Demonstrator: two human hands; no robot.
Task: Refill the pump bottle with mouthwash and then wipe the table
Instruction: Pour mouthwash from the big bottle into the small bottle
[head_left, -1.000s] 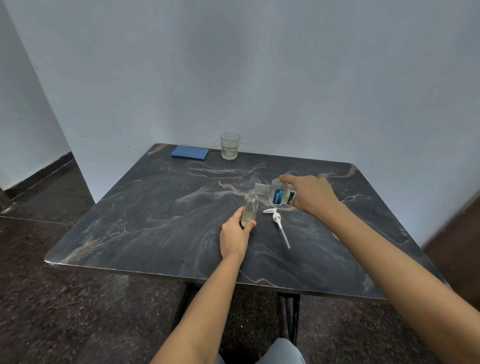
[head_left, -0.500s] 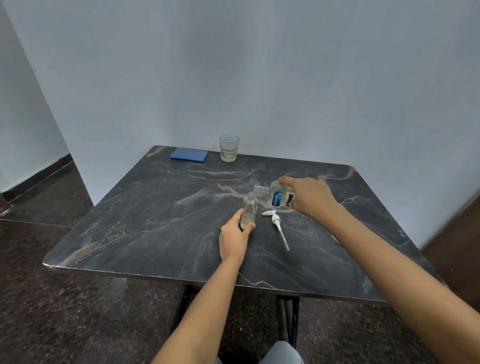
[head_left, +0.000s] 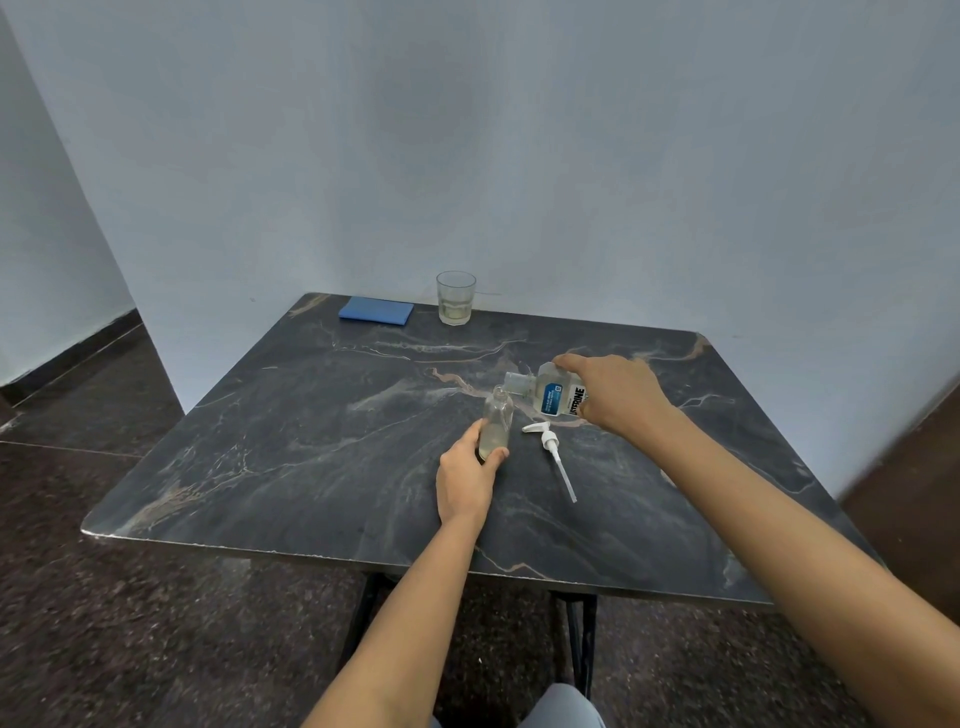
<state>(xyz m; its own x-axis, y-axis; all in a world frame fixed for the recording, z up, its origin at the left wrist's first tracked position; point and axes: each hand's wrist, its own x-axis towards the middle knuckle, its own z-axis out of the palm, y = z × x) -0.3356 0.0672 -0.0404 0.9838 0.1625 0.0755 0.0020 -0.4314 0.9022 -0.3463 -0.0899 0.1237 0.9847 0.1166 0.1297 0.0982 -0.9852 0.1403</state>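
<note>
Near the middle of the frame we see the pump bottle standing upright on the dark marbled table, its top open; it is small and clear, with pale liquid filling its lower part; the left hand grips it low down, thumb on one side and fingers curled round the other.

Just to the right and a little higher in the frame, the right hand holds the mouthwash bottle from above, fingers wrapped over its body; the bottle is tipped almost onto its side, its uncapped neck pointing left and reaching the mouth of the pump bottle; its blue and white label faces us, and the contents look clear and pale; we cannot tell whether liquid is running between the two necks.

The white pump head lies flat on the table just right of the pump bottle, below the mouthwash bottle, its long tube pointing toward the lower right.

At the far edge of the table, upper centre of the frame, a clear glass stands upright with a shallow layer of pale liquid at its bottom; a flat blue cloth lies just to its left, apart from it.
</note>
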